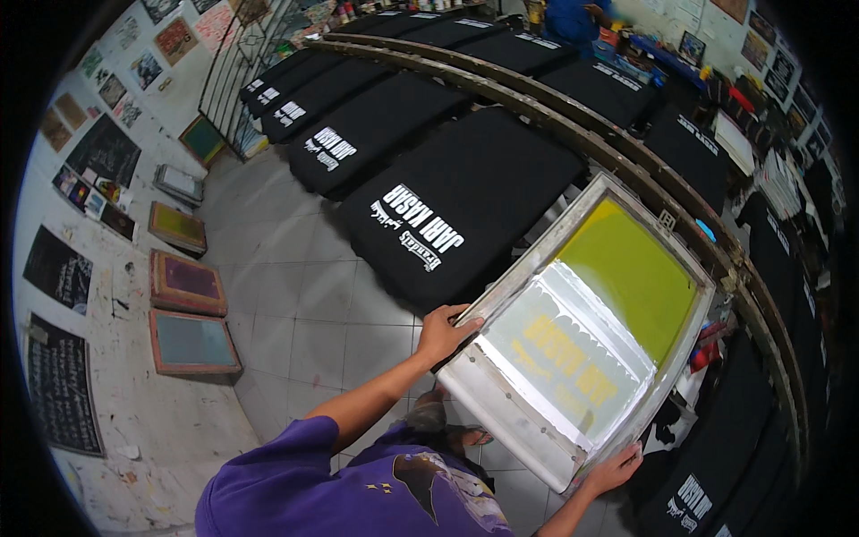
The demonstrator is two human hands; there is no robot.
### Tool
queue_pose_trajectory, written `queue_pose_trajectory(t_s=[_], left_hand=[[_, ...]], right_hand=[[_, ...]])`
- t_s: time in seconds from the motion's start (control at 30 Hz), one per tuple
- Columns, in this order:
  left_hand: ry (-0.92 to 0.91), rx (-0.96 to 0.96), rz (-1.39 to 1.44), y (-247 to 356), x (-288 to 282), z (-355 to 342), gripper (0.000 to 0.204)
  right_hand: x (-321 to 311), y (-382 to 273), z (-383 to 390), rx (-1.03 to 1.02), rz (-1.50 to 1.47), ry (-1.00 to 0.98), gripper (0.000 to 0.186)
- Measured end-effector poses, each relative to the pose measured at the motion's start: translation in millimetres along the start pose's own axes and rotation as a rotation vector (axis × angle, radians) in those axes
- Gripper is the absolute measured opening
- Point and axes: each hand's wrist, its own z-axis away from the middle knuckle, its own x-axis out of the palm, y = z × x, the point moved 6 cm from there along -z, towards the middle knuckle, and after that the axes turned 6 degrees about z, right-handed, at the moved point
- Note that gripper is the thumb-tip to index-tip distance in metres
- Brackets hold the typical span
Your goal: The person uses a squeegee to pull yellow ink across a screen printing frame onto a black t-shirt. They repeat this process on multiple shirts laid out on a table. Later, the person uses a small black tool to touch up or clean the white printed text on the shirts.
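Both my hands carry a silk-screen frame (512, 394), tilted in front of me. Its mesh is yellow-green at the far end, with white ink smeared in bands over a pale lettered stencil nearer me. My left hand (446, 333) is closed round the frame's left edge. At the near right corner, my right hand (614, 469) grips the rim. Just beyond the frame on the left lies a black T-shirt (501, 170) with white printed lettering, stretched on a board. The undersides of the frame and my hidden fingers do not show.
More black printed shirts (385, 125) lie on boards along a long curved rail (501, 76). Several screen frames (188, 282) lean against the left wall. A person in blue (573, 22) stands at the far side. Grey floor tiles (295, 295) show on the left.
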Motion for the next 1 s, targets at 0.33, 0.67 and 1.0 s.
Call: queue_pose_trajectory(t_s=[0.33,0.67,1.0], left_hand=[[0.029,0.045,0.15,-54.9,-79.6,42.6,0.038],[-0.168,-0.474,-0.352,-485.1,-193.4,159.0,0.059],[-0.093,-1.27,0.049,-650.7,-332.5,347.0,0.046]], right_hand=[[-37.9,-158.3,100.6,-0.373,-0.184,-0.419,0.024],[184.0,-187.5,336.5,-0.438,0.545,-1.658,0.059],[283.6,17.8,429.3,0.706,0.513,-1.823,0.098]])
